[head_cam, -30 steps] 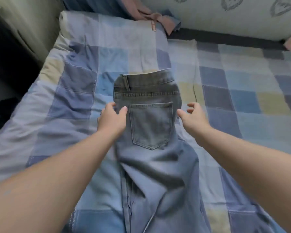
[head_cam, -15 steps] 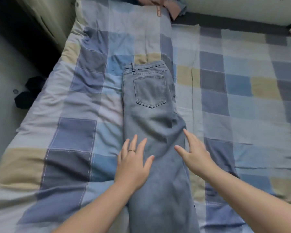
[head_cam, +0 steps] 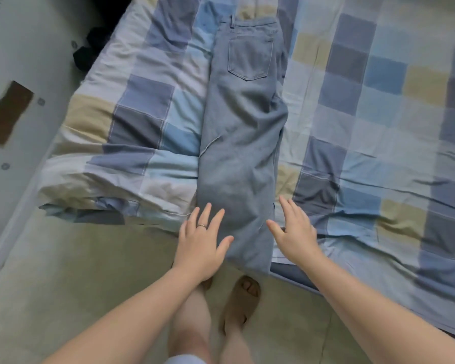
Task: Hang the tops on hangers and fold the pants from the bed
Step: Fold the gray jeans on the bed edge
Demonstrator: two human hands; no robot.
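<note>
On the bed (head_cam: 418, 298), over a checked cover (head_cam: 378, 101) of blue, grey and pale yellow squares, lies one pair of light blue jeans (head_cam: 242, 143). They are folded lengthwise, one leg on the other, forming a single long strip. The waistband is at the far end, a back pocket (head_cam: 250, 57) faces up, and the hem end reaches the near edge of the bed, close to where the person stands.

Left hand (head_cam: 201, 245): placed at the left edge of the lower legs, palm down. Its fingers are straight and fanned apart, with the thumb lying over the denim. A thin ring (head_cam: 202, 226) shows on one finger.

Right hand (head_cam: 296, 233): placed at the right edge of the same stretch, palm down. Its fingers are straight and held fairly close together, and the thumb is stretched out toward the denim. Neither hand pinches or grasps the cloth. Whether the palms press on it or hover just above cannot be told.

Below the hands, the person's legs stand on a pale floor (head_cam: 63, 285), with one foot in a tan sandal (head_cam: 241, 303). Beside the bed on the left, a dark bundle (head_cam: 87, 53) lies on the floor, and a brown patch (head_cam: 8, 112) marks the floor further left.
</note>
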